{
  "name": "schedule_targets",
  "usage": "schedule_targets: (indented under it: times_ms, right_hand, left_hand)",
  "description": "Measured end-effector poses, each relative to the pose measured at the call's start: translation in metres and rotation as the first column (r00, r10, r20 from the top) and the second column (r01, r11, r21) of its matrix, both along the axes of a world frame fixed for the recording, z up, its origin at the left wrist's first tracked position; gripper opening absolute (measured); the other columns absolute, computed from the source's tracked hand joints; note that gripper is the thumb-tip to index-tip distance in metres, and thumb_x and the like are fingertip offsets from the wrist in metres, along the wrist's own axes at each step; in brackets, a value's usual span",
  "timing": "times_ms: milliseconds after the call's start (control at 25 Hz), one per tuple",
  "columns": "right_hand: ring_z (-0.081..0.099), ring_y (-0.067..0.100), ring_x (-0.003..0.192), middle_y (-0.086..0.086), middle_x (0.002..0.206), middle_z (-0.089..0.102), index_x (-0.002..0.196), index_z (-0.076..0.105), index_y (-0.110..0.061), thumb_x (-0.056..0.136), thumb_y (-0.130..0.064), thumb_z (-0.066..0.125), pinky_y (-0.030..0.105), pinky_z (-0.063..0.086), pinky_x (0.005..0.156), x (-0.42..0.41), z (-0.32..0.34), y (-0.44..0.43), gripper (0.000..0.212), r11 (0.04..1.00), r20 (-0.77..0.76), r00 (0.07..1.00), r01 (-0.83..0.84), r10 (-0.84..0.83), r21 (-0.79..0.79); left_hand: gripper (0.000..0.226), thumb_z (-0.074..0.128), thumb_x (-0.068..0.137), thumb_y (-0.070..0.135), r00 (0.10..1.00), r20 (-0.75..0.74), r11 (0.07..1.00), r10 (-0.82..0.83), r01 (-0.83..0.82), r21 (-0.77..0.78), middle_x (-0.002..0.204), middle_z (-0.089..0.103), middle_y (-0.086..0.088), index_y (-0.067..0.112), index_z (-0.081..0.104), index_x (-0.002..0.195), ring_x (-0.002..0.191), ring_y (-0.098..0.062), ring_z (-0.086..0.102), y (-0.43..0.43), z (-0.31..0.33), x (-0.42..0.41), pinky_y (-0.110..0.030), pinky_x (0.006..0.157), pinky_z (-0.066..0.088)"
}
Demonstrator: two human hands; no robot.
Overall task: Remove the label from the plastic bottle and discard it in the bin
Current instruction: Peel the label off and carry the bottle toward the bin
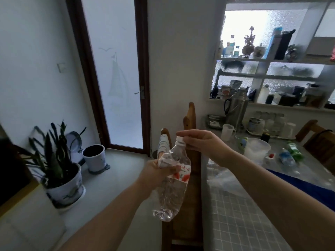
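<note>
one clear plastic bottle (170, 187), crumpled, held tilted in the air between both hands, left of the table (241, 211). right hand (197, 140): grip narrow, pinched on the white cap (180, 140). left hand (155, 173): grip closed on the partly peeled red-and-white label (178, 172) at the bottle's middle. one pedal bin (94, 157), lid up, on the floor by the glass door (113, 73). two potted plants counted, the nearer (59, 171) beside the bin. table: checked cloth, one blue cloth (299, 180), two lying bottles (291, 153). one wooden chair (190, 160) behind the bottle.
</note>
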State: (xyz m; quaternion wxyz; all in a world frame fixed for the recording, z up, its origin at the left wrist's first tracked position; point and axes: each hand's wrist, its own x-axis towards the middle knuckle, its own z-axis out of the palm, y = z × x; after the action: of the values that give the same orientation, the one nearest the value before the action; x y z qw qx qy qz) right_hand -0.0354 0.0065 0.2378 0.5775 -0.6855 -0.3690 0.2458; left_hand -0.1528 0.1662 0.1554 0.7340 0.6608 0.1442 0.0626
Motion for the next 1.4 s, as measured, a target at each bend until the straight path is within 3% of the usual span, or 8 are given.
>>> schedule_targets:
  times_ms: [240, 400, 560, 680, 760, 880, 1120, 1400]
  right_hand:
    - [0.067, 0.010, 0.093, -0.002, 0.104, 0.071, 0.110, 0.068, -0.021, 0.088, -0.026, 0.062, 0.017, 0.053, 0.075, -0.010, -0.009, 0.036, 0.023, 0.984, 0.212, 0.975, -0.024, 0.061, -0.175]
    - [0.066, 0.007, 0.074, -0.005, 0.082, 0.070, 0.096, 0.071, -0.019, 0.085, -0.034, 0.065, 0.018, 0.051, 0.067, -0.020, -0.020, 0.074, 0.020, 0.971, 0.346, 0.937, 0.045, 0.040, -0.234]
    - [0.066, 0.011, 0.071, -0.001, 0.081, 0.070, 0.090, 0.070, -0.021, 0.079, -0.048, 0.067, 0.016, 0.049, 0.060, -0.031, -0.031, 0.117, 0.030, 0.958, 0.386, 0.920, 0.170, -0.071, -0.231]
    - [0.069, 0.017, 0.084, 0.000, 0.089, 0.071, 0.095, 0.069, -0.021, 0.074, -0.055, 0.064, 0.021, 0.054, 0.071, -0.037, -0.030, 0.155, 0.040, 0.970, 0.258, 0.964, 0.115, -0.058, -0.213]
    - [0.068, 0.028, 0.098, 0.009, 0.101, 0.073, 0.104, 0.070, -0.018, 0.073, -0.049, 0.066, 0.033, 0.057, 0.086, -0.040, -0.028, 0.182, 0.044, 0.993, -0.052, 0.996, -0.072, 0.068, -0.091]
    - [0.059, 0.034, 0.116, 0.019, 0.124, 0.064, 0.123, 0.061, -0.006, 0.085, -0.025, 0.061, 0.036, 0.052, 0.095, -0.040, -0.020, 0.229, 0.043, 0.958, -0.377, 0.883, -0.232, 0.281, 0.170]
    - [0.066, 0.020, 0.108, 0.009, 0.118, 0.070, 0.119, 0.063, -0.009, 0.086, -0.024, 0.061, 0.024, 0.056, 0.085, -0.035, -0.018, 0.312, 0.036, 0.975, -0.184, 0.959, -0.203, 0.218, 0.094]
    - [0.068, 0.015, 0.103, 0.000, 0.110, 0.074, 0.111, 0.068, -0.022, 0.076, -0.041, 0.069, 0.024, 0.055, 0.087, -0.003, -0.032, 0.385, 0.040, 0.988, -0.113, 0.982, -0.146, 0.150, 0.039]
  left_hand:
    - [0.024, 0.079, 0.075, 0.025, 0.991, -0.045, 0.988, 0.122, -0.118, 0.096, 0.090, 0.079, -0.008, 0.010, 0.071, 0.092, 0.081, -0.022, 0.076, 0.010, -0.015, -0.028, -0.034, 0.071, 0.063]
    - [0.015, 0.078, 0.078, 0.022, 0.959, -0.019, 0.942, 0.283, -0.274, 0.192, 0.083, 0.077, -0.009, 0.009, 0.072, 0.084, 0.072, -0.019, 0.076, 0.025, -0.026, -0.039, -0.029, 0.062, 0.062]
    - [0.025, 0.073, 0.082, 0.030, 0.874, 0.137, 0.676, 0.467, -0.452, 0.582, 0.055, 0.066, 0.000, 0.010, 0.073, 0.066, 0.054, -0.014, 0.063, 0.061, -0.034, -0.045, -0.024, 0.052, 0.049]
    - [0.016, 0.078, 0.077, 0.021, 0.922, 0.069, 0.859, 0.382, -0.382, 0.341, 0.067, 0.074, -0.015, 0.008, 0.074, 0.069, 0.060, -0.024, 0.069, 0.104, -0.029, -0.048, -0.033, 0.058, 0.055]
    - [0.011, 0.083, 0.072, 0.023, 0.961, 0.000, 0.954, 0.277, -0.275, 0.116, 0.076, 0.078, -0.011, 0.015, 0.076, 0.074, 0.067, -0.022, 0.074, 0.132, -0.021, -0.051, -0.030, 0.059, 0.059]
    - [0.029, 0.084, 0.065, 0.036, 0.987, 0.011, 0.986, 0.163, -0.162, -0.047, 0.090, 0.079, -0.007, 0.020, 0.075, 0.087, 0.082, -0.027, 0.075, 0.182, -0.015, -0.056, -0.028, 0.064, 0.060]
    - [0.011, 0.081, 0.059, 0.039, 0.947, 0.061, 0.949, 0.314, -0.312, -0.036, 0.073, 0.079, 0.004, 0.033, 0.077, 0.067, 0.074, -0.021, 0.076, 0.257, -0.016, -0.051, -0.035, 0.069, 0.062]
    - [0.012, 0.081, 0.073, 0.029, 0.901, 0.014, 0.889, 0.434, -0.426, -0.167, 0.079, 0.080, 0.000, 0.022, 0.074, 0.079, 0.077, -0.022, 0.076, 0.304, -0.034, -0.009, -0.033, 0.068, 0.060]
